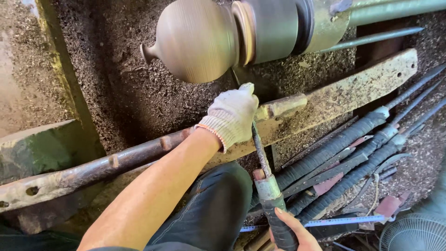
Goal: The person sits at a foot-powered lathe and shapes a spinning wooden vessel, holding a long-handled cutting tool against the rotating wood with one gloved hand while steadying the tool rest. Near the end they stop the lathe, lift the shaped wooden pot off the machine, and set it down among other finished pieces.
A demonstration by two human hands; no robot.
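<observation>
A round wooden vase-shaped piece (195, 39) is mounted sideways on a lathe, held by a grey chuck (272, 30). My left hand (232, 116), in a white knit glove, rests on the long rusty tool rest (116, 160) just below the piece and grips the metal shaft of a turning chisel (261, 155). The chisel's tip is hidden behind the glove, close under the wood. My right hand (295, 232), bare, holds the chisel's black-wrapped handle (278, 218) at the bottom edge.
Several long wrapped-handle chisels (344, 158) lie to the right, with a blue tape measure (344, 221) and a fan grille (413, 232) nearby. Sawdust (116, 69) covers the bed behind the lathe. My knee in dark jeans (213, 209) is under the rest.
</observation>
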